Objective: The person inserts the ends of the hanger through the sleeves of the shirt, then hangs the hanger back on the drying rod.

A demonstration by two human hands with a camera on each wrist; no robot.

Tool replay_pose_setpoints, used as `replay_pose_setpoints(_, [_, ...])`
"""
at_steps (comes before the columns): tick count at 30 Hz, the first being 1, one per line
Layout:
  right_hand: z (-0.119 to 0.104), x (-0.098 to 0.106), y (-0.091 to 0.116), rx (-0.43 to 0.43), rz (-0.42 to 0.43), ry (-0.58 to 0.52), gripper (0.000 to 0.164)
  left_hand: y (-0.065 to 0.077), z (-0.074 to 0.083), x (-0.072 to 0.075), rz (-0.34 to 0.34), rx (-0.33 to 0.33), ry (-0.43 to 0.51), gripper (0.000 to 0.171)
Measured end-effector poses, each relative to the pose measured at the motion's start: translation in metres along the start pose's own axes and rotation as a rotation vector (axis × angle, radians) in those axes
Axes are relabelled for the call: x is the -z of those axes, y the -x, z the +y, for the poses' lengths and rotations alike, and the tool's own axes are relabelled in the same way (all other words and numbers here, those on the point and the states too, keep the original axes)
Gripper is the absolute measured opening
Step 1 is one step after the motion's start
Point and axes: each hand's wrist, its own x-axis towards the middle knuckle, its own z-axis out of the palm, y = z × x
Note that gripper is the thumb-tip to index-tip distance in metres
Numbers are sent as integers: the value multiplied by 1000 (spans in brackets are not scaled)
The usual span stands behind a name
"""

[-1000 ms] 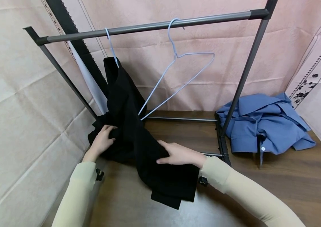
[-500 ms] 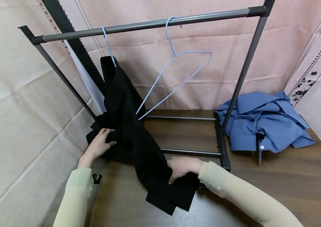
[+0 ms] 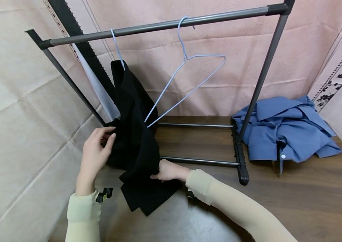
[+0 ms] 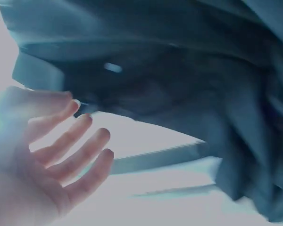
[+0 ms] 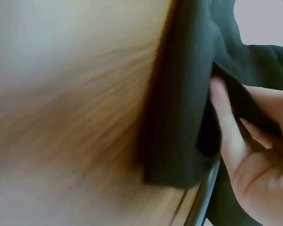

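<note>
A black garment [image 3: 134, 111] hangs bunched on a light blue hanger [image 3: 117, 45], which hooks over the rack's top bar at the left. Its kind cannot be told; the lower part drapes to the wooden surface with squared ends. My right hand [image 3: 171, 170] pinches the cloth low down, and the right wrist view shows a fold of it between thumb and finger. Beside the garment's left edge, my left hand [image 3: 95, 154] has loosely bent fingers. In the left wrist view its fingers [image 4: 80, 160] are spread apart, with no cloth visibly held.
A second light blue hanger [image 3: 171, 80] hangs bare from the top bar [image 3: 219, 20], its lower end against the garment. The dark metal rack has a right post [image 3: 264, 70] and low crossbars. A crumpled blue shirt [image 3: 291, 131] lies right of it. Pink cloth covers the walls.
My right hand has moved left, taking hold of the lower cloth and drawing its end leftward. My left hand has come off the garment's front to its left edge.
</note>
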Motion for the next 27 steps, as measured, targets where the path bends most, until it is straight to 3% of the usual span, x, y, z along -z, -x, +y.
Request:
replay_pose_setpoints(3, [0,4,0,38,23,57,13,-4,30,3,138,-74,73,23])
replay_pose_setpoints(5, [0,10,4,52,28,104,24,-8,50,3,209,-130,124,20])
replay_pose_setpoints(10, [-1,30,20,49,28,146,59,-16,97,-1,288,-264,250,17])
replay_pose_setpoints(13, [0,46,32,51,42,159,66,-17,123,-8,270,-335,315,16])
replay_pose_setpoints(16, [1,64,44,77,86,160,63,-19,147,-15,228,-403,377,17])
replay_pose_setpoints(21, [5,95,71,142,263,210,51,-24,183,-36,155,-492,464,18])
replay_pose_setpoints(27, [10,132,116,203,496,238,41,-31,217,-77,17,-569,502,20])
